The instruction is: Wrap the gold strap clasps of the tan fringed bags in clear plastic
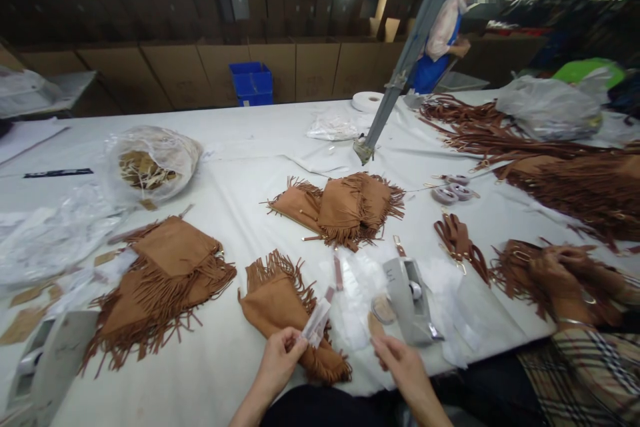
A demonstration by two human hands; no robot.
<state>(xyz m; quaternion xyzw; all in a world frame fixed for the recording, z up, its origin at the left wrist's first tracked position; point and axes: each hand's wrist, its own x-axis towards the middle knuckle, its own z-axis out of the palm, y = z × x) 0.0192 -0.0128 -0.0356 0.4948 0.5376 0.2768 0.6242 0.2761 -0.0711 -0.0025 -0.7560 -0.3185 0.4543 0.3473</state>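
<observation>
In the head view, my left hand (281,355) pinches a small brown strip wrapped in whitish translucent plastic (317,324). It is held above a brown fringed leather bag (273,299) lying in front of me. My right hand (400,359) has its fingers closed on a tan paper-like piece (376,327), beside the grey tape dispenser (410,300). A roll of tape (384,309) is next to that dispenser. Thin white plastic sheets (353,300) spread between the bag and the dispenser. A brown strap end with a buckle (399,247) shows behind it.
More fringed bags lie at left (173,247) and centre (345,203). A metal post (400,73) rises from the table. A co-worker's hands (557,273) handle a fringed piece at right. Brown straps (463,243), a plastic bag of tan pieces (150,163) and another dispenser (53,363) lie around.
</observation>
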